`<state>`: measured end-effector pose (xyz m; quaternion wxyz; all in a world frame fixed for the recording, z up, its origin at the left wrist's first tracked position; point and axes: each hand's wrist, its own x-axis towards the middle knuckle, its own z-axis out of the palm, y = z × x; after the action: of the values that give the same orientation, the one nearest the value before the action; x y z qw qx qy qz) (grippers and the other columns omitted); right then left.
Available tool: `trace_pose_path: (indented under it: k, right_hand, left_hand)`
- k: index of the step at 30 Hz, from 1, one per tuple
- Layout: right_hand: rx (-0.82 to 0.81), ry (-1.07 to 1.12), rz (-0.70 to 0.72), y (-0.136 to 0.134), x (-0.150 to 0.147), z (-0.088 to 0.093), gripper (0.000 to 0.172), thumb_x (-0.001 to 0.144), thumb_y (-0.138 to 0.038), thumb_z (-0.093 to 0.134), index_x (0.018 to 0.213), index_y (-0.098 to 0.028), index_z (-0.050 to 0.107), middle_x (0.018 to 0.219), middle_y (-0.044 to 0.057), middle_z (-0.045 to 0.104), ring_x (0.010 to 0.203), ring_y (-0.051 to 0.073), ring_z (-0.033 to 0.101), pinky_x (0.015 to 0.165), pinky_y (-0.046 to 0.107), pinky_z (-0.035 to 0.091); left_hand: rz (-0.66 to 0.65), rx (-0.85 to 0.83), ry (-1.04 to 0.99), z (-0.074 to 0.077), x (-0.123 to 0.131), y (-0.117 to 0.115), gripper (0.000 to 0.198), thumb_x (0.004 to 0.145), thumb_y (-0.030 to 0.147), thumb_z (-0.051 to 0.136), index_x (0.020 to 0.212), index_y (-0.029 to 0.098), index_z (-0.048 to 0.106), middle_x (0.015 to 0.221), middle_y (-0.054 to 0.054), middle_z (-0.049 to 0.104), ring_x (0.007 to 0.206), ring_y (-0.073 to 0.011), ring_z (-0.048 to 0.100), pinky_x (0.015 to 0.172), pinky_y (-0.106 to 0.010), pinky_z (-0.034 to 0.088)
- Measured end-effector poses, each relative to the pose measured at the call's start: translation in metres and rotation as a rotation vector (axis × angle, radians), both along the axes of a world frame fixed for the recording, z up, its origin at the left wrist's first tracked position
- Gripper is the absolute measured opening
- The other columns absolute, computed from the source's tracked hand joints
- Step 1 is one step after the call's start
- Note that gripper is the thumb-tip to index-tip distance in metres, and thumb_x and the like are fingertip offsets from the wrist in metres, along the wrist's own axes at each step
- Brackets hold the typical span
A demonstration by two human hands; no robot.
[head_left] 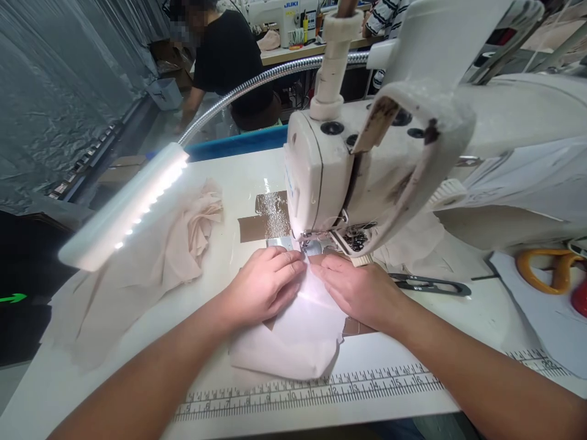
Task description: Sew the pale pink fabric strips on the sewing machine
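Note:
A small piece of pale pink fabric (298, 336) lies on the white sewing table (229, 183) in front of the sewing machine (348, 165). My left hand (263, 284) presses flat on its left side, fingers stretched toward the needle area (316, 244). On the right side rests my right hand (355, 287), fingers also flat and pointing at the presser foot. The fabric's far edge sits under the fingertips of both hands, just before the needle.
A heap of the same pink fabric (151, 256) lies at left under the lit LED lamp bar (126, 205). Black thread snips (431, 284) and orange-handled scissors (548, 269) lie at right. A printed ruler (321, 388) runs along the front edge. Another person in black sits behind.

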<state>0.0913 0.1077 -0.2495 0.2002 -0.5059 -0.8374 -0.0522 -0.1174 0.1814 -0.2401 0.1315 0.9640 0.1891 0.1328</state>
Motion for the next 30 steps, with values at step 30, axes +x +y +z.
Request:
trace_pose_path:
  k: [30]
  right_hand:
    - [-0.201,0.121,0.005,0.0026,0.0013,0.0052,0.030,0.089,-0.016,0.039,0.094,-0.021,0.069,0.077,0.003,0.066,0.068,0.014,0.058,0.057,0.025,0.040]
  left_hand:
    - [0.006,-0.096,-0.056,0.0027,-0.0088,-0.0043,0.028,0.089,0.030,0.051,0.112,0.015,0.058,0.119,-0.013,0.060,0.107,-0.0253,0.053,0.093,-0.043,0.045]
